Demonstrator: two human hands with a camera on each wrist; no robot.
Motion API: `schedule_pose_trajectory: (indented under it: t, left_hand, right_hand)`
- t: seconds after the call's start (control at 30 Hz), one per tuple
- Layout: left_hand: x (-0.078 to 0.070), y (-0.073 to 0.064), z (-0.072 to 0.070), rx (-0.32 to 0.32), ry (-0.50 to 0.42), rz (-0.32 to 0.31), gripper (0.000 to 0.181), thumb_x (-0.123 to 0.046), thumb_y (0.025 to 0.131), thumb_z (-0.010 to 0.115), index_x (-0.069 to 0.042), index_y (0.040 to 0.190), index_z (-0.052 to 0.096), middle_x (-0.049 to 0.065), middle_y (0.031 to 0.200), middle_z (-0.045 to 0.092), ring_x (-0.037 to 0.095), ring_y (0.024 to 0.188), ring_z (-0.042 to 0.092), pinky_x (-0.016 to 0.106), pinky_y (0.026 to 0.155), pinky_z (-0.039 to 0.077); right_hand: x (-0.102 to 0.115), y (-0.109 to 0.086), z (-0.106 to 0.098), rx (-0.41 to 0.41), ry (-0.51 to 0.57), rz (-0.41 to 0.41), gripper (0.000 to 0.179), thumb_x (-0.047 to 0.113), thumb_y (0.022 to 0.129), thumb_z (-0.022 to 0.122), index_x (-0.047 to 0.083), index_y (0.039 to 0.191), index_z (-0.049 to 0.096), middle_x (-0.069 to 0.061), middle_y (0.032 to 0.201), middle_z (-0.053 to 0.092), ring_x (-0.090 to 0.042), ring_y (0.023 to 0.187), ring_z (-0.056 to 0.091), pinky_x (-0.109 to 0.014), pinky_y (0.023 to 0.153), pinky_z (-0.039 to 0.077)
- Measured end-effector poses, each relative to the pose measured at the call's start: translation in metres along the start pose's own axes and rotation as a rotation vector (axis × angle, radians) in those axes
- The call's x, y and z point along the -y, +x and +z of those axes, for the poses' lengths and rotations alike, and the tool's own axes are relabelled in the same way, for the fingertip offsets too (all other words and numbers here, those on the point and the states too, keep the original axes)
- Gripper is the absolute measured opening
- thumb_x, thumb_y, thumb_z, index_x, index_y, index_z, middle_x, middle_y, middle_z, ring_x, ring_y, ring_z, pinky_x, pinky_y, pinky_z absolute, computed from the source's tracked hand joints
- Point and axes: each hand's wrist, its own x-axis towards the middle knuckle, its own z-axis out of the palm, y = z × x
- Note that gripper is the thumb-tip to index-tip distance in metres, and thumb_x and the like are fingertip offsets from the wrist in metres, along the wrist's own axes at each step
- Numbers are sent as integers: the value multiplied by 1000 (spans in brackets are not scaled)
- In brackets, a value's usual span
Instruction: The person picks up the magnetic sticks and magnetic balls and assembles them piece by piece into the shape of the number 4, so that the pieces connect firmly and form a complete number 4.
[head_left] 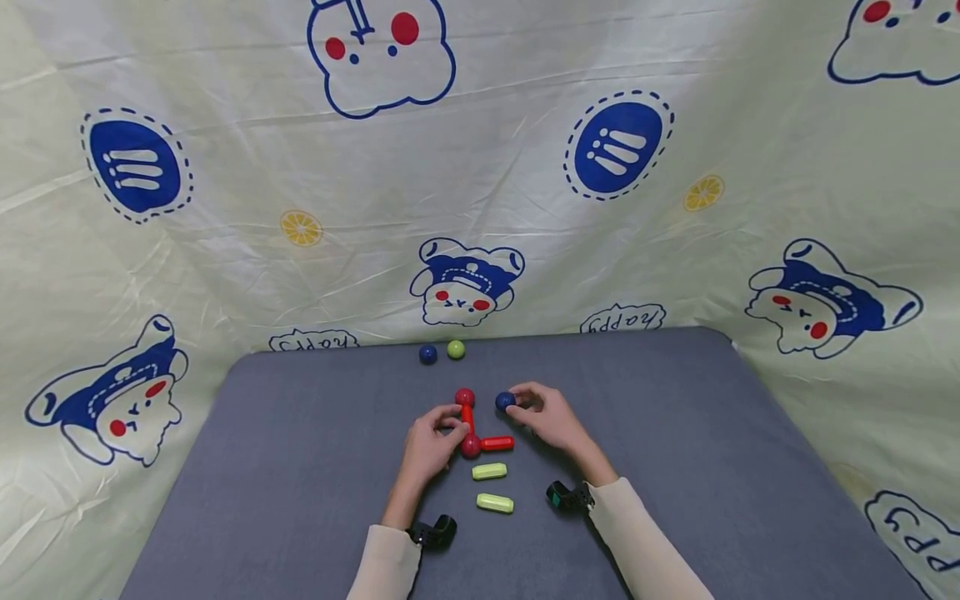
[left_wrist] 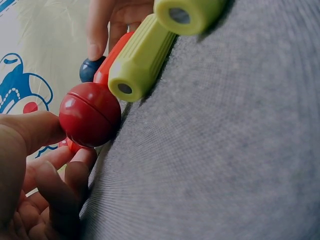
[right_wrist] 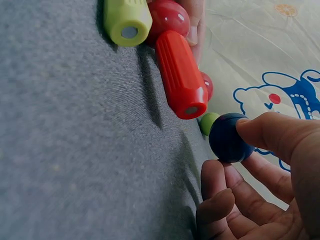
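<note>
My left hand (head_left: 431, 443) pinches the upright-lying red rod (head_left: 468, 419) of a small joined piece. A red ball (head_left: 465, 397) sits at its far end and a second red ball (left_wrist: 90, 114) at its near end. From that near ball another red rod (head_left: 497, 444) points right, its free end showing a grey metal disc in the right wrist view. Between thumb and fingers, my right hand (head_left: 553, 418) holds a dark blue ball (right_wrist: 230, 137), apart from the red rod's free end.
Two yellow-green rods (head_left: 489, 472) (head_left: 495, 503) lie on the grey cloth in front of the red piece. Toward the table's back edge are another blue ball (head_left: 428, 355) and a green ball (head_left: 456, 349). A printed curtain (head_left: 510, 208) hangs behind the table (head_left: 300, 500).
</note>
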Motion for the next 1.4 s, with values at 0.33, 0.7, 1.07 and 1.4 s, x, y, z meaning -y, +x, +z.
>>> schedule_pose_trajectory:
  t: [0.33, 0.7, 1.07, 1.4]
  left_hand:
    - [0, 1, -1, 1, 1, 1, 33, -22, 93, 76, -11, 124, 72, 8, 97, 76, 7, 41, 49, 27, 41, 46]
    - [1, 0, 2, -3, 2, 0, 32, -21, 93, 75, -12, 124, 72, 7, 97, 75, 7, 42, 50, 28, 41, 47]
    - [-1, -1, 0, 1, 16, -10, 33, -22, 93, 75, -12, 125, 71, 6, 99, 75, 9, 41, 48, 27, 41, 46]
    - [-2, -1, 0, 1, 5, -1, 33, -22, 93, 76, -12, 124, 72, 8, 99, 76, 9, 41, 48, 28, 41, 46]
  right_hand:
    - [-5, -15, -4, 24, -32, 10, 33, 21, 95, 75, 8, 125, 68, -12, 111, 70, -16, 72, 62, -25, 59, 49]
    - [-9, -32, -8, 33, -33, 13, 31, 18, 96, 74, 5, 123, 68, -13, 109, 70, -12, 70, 60, -25, 58, 51]
    - [-11, -43, -11, 50, -30, 30, 29, 16, 94, 75, 6, 121, 68, -12, 106, 70, -11, 69, 61, -26, 59, 54]
    - [-11, -45, -15, 94, 15, 10, 31, 14, 95, 74, 1, 122, 67, -15, 106, 69, -13, 73, 65, -25, 64, 56]
